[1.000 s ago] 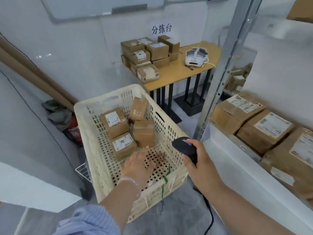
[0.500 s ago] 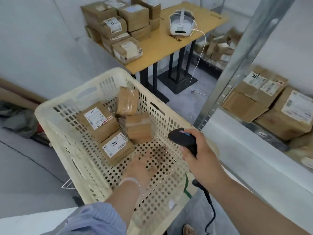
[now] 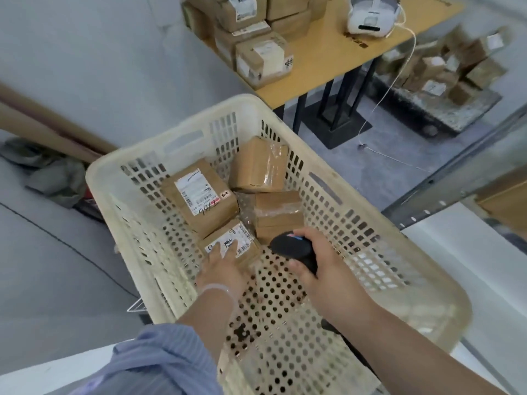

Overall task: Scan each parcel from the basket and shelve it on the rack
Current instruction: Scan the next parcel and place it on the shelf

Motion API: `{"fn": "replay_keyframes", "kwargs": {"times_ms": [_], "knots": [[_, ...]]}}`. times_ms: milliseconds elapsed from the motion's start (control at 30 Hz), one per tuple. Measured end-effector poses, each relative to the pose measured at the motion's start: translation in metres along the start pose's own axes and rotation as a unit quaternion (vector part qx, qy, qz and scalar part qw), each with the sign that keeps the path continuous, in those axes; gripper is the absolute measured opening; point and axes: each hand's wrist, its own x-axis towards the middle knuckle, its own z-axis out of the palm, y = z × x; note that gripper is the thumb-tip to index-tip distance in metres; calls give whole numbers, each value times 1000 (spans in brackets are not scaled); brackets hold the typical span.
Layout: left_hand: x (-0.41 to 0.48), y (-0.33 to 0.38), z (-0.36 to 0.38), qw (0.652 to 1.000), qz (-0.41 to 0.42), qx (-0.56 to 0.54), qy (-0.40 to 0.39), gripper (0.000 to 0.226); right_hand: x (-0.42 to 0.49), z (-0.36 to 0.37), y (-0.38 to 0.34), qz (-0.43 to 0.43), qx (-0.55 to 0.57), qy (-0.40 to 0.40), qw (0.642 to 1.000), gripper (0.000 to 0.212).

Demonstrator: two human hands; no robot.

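Observation:
A cream perforated basket [image 3: 370,252] holds several brown cardboard parcels. My left hand [image 3: 225,269] lies flat inside it, its fingers spread on the white label of the nearest small parcel [image 3: 242,240]. Behind that sit a larger labelled parcel [image 3: 199,198], a taped parcel [image 3: 259,165] and another taped parcel [image 3: 278,215]. My right hand [image 3: 316,269] grips a black handheld scanner [image 3: 293,248] just right of the nearest parcel, over the basket floor. The rack's metal post [image 3: 456,175] slants across the right side.
A wooden table [image 3: 322,61] behind the basket carries stacked parcels [image 3: 262,57] and a white headset [image 3: 370,15] with a trailing cable. More parcels [image 3: 445,67] are heaped on a low platform beyond it. Grey cloth [image 3: 54,178] lies on the floor at left.
My view has tipped down over the basket. My left hand has slid forward from the basket floor onto the nearest parcel's label. My right hand has brought the scanner in over the basket.

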Motion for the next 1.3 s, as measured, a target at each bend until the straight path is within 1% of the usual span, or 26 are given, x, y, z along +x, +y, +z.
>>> {"fn": "replay_keyframes", "kwargs": {"times_ms": [67,167,333,433,567,667,733,800,833,867,967,1033,1133,1200,1300], "knots": [[16,-2,4,999,-29,16,-24,83,10,7,9,15,0,-7,1000,41],[35,-1,13,997,-41,43,-47,89,18,15,25,37,-2,-14,999,43],[57,-2,24,993,-49,80,-73,97,25,20,41,58,-6,-25,998,56],[59,0,29,990,-49,103,-82,100,28,20,46,65,-8,-28,997,50],[48,19,29,985,-40,146,-83,93,31,20,50,74,-14,-26,997,44],[40,35,29,981,-32,155,-110,86,33,20,50,71,-4,-28,997,44],[38,34,29,985,-20,143,-95,79,33,19,51,72,10,-29,997,46],[40,25,28,991,8,129,-36,76,33,19,52,72,12,-32,997,45],[42,19,29,991,20,129,-13,78,33,19,54,74,13,-34,997,45],[44,13,30,990,27,135,-10,82,33,19,55,77,16,-35,996,44],[48,5,36,984,40,161,-59,93,33,19,60,86,26,-34,995,44],[46,5,43,987,39,147,-60,100,33,18,61,88,30,-30,995,44],[39,9,56,994,29,79,-73,106,32,16,62,87,34,-25,995,44],[35,12,67,995,20,37,-88,106,31,15,62,88,39,-25,995,44],[35,13,81,996,15,-31,-82,105,30,14,65,92,50,-21,994,44]]}}
